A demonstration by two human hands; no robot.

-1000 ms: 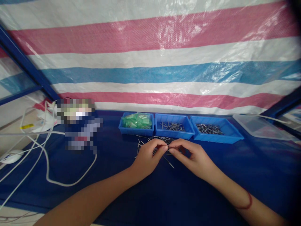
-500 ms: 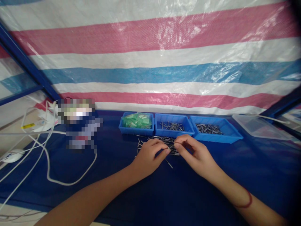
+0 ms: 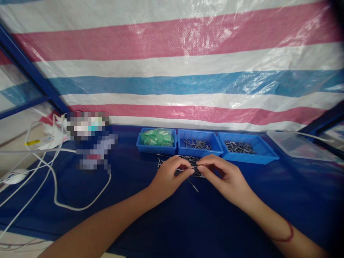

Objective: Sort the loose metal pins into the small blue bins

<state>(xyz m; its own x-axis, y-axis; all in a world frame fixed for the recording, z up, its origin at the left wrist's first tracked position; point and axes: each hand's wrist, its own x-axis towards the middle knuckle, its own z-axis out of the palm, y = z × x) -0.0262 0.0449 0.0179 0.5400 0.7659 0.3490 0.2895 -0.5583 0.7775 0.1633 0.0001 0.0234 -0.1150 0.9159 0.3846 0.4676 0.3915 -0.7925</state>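
Observation:
Between thumb and fingertips, my left hand pinches one end of a thin metal rivet. My right hand is closed on the other end, its fingertips close to the left ones. The rivet lies roughly level between them. Behind and below both hands spreads a pile of similar rivets, partly hidden by the fingers. One loose rivet lies on the blue tabletop, just in front of the pile.
Three blue bins stand behind the pile: the left bin holds green packets, the middle bin and right bin hold small metal pieces. A clear plastic lid lies right. White cables and a blurred-out patch are left. Striped sheeting hangs behind.
My right fingertips have moved slightly left, closer to my left ones. The rivet between them has turned from slanted to nearly level.

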